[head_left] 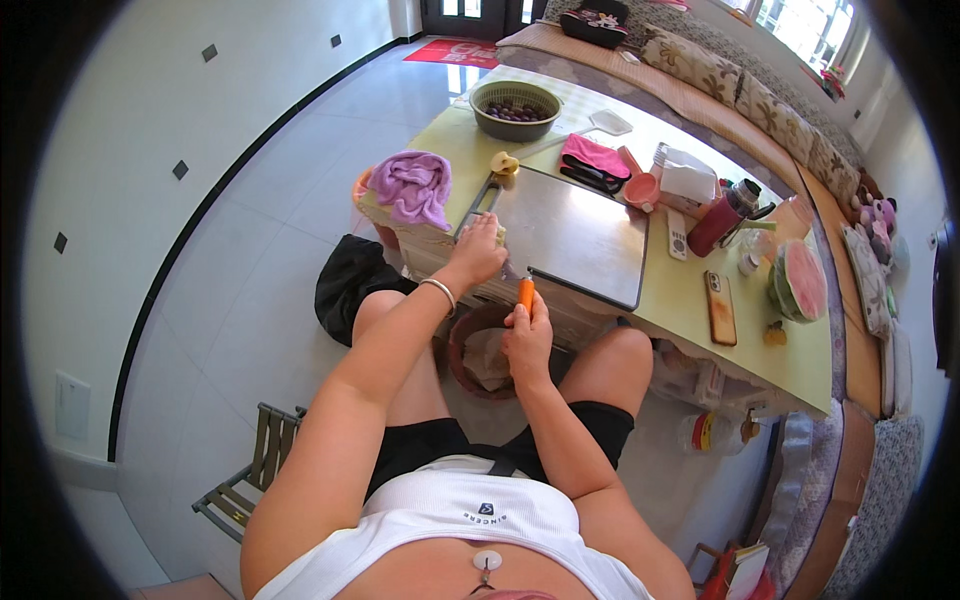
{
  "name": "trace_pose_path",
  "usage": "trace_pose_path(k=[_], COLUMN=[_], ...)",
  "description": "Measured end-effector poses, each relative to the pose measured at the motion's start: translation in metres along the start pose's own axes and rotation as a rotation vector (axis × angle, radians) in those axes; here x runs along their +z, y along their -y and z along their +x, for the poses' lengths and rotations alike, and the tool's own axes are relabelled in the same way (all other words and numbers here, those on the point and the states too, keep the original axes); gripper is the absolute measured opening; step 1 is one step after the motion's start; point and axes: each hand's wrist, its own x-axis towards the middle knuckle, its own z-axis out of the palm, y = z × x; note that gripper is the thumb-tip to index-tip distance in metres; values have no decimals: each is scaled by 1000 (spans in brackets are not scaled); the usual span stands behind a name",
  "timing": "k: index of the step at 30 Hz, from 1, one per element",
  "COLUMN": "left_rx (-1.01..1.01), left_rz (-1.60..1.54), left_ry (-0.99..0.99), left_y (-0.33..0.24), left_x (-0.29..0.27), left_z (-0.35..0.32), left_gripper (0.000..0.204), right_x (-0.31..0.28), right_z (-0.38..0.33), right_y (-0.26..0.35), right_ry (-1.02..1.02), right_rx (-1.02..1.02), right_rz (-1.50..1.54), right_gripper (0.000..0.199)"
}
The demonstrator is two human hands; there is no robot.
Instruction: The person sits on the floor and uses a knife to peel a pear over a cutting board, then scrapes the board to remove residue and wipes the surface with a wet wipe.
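My right hand (527, 340) is closed round the orange handle of a small tool (526, 292), whose metal end is too small to make out; it points at the near edge of a steel cutting board (580, 235). My left hand (480, 250) is closed at the board's left side, by its slotted handle (484, 200). Something pale green shows at its fingers, mostly hidden. A pale yellow piece of fruit (504, 163) lies at the board's far left corner. Below my hands, between my knees, stands a reddish bin (462, 370) with a pale liner.
On the table (800, 370) are a purple cloth (412, 188), a colander of dark fruit (490, 95), a fly swatter (610, 122), a pink cloth (595, 160), a pink cup (642, 190), tissues (690, 180), a remote (677, 235), a red thermos (718, 222), a phone (720, 308) and cut watermelon (798, 285).
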Motion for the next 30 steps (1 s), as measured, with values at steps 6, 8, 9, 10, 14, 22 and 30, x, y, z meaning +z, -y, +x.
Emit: trace_pose_path(k=[6,8,9,10,14,22,30], left_rx=[-58,-82,-94,-106,-116,-100,-33], left_rz=[-57,-87,-100,-113,-176,-319,-345], left_ry=[-10,-22,-34,-45,-55,-60,-44], left_y=[-10,-13,-12,-12,-13,-10,-25], left_x=[1,4,7,9,9,3,2], left_z=[2,3,4,5,9,14,4], left_gripper=[74,75,75,75,74,72,68], right_x=[1,5,7,8,15,26,-2], right_z=[14,16,17,18,17,25,23], right_y=[-20,-24,-24,-25,-17,-26,-25], right_ry=[7,1,2,3,11,143,267], right_rx=[-73,-90,-95,-101,-53,29,90], right_rz=[-115,-123,-117,-110,-101,164,488], right_gripper=[42,42,42,43,44,42,40])
